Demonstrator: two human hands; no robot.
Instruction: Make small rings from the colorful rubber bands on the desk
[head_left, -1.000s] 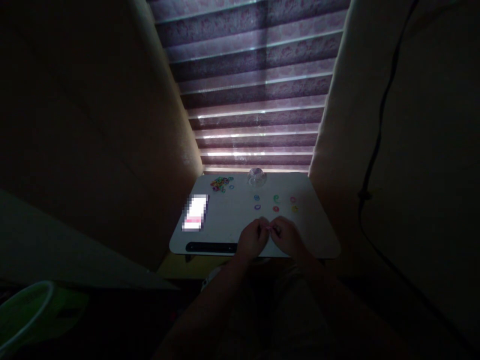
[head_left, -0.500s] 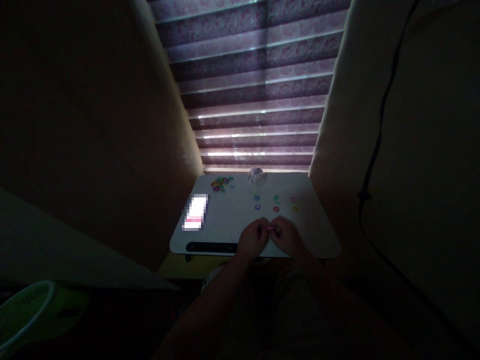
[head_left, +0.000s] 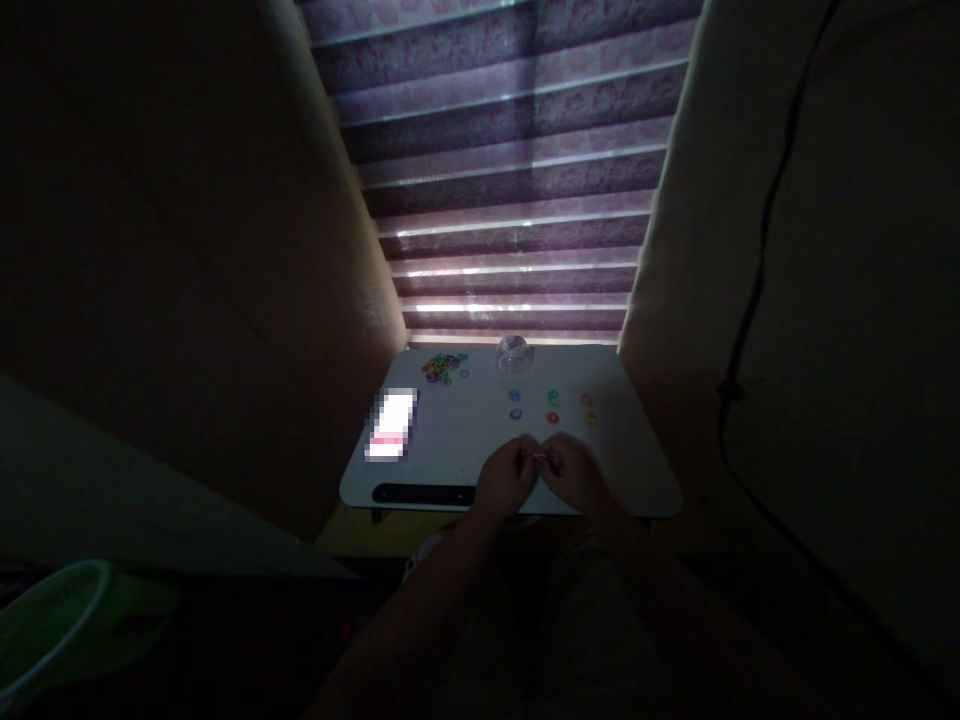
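Note:
My left hand (head_left: 508, 477) and my right hand (head_left: 571, 472) meet over the near part of a small white lap table (head_left: 465, 430). Both are closed in a pinch on a tiny pink band (head_left: 538, 458) held between their fingertips. Just beyond my hands, several small coloured bands (head_left: 553, 408) lie sorted in little groups on the table. A loose pile of mixed coloured bands (head_left: 442, 367) sits at the far left corner. The scene is very dim.
A small clear bowl (head_left: 514, 352) stands at the table's far edge. A lit phone (head_left: 391, 424) lies on the left side. Striped blinds (head_left: 510, 200) hang behind, curtains at both sides, a black cable (head_left: 750, 290) on the right. A green basin (head_left: 52, 620) sits bottom left.

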